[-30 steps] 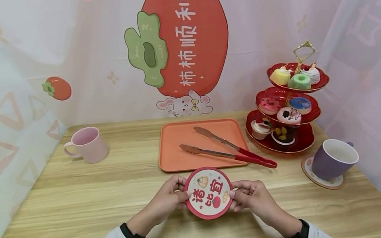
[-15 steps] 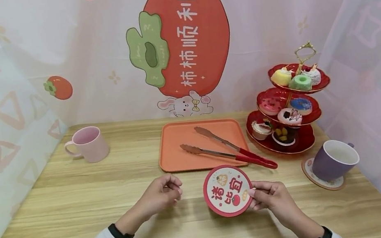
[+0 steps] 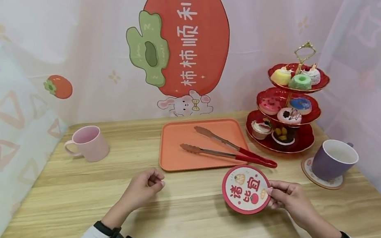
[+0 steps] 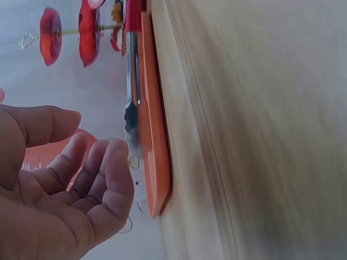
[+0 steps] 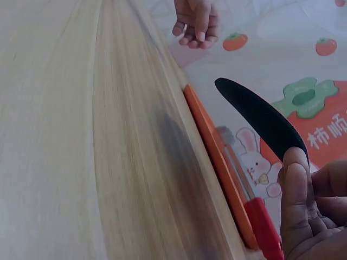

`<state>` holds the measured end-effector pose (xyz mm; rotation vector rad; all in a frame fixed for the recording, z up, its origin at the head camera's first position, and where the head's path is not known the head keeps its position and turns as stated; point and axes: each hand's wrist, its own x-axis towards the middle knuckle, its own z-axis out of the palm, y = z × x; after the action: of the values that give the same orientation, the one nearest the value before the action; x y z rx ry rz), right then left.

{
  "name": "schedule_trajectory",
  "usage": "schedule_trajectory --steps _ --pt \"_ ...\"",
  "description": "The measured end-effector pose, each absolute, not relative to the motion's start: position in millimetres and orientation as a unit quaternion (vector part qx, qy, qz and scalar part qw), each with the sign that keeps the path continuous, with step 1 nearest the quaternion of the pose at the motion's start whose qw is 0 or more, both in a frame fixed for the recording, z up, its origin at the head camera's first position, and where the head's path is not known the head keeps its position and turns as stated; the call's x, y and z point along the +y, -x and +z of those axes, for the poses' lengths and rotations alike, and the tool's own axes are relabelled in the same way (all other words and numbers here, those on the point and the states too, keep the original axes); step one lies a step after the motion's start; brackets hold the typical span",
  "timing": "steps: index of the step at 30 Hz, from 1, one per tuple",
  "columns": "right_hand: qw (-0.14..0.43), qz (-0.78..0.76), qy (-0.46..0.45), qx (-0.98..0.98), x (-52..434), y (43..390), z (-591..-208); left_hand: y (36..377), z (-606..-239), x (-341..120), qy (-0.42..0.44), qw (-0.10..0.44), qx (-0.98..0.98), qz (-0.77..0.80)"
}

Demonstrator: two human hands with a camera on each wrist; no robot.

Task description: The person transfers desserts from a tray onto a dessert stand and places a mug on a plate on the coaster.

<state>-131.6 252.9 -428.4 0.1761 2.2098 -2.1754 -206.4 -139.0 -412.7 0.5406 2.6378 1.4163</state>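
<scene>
A round red-rimmed coaster with red characters is pinched at its right edge by my right hand, tilted a little above the wooden table. Seen from the right wrist, the coaster's dark underside shows above my thumb. My left hand hovers over the table to the left with its fingers loosely curled and holds nothing; its empty palm shows in the left wrist view. It is near the orange tray's front left corner.
Red-handled tongs lie across the tray. A three-tier red stand with small cakes is at the back right. A purple mug sits on another coaster at right, a pink mug at back left. Printed curtains close in the table.
My left hand let go of the coaster and drew back to the left. My right hand carried the coaster to the right, toward the purple mug.
</scene>
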Motion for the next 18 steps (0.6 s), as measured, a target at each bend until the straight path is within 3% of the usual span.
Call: schedule_trajectory --steps 18 --pt "-0.005 -0.702 -0.089 0.706 309 126 -434 225 -413 -184 -0.129 0.016 0.897 0.422"
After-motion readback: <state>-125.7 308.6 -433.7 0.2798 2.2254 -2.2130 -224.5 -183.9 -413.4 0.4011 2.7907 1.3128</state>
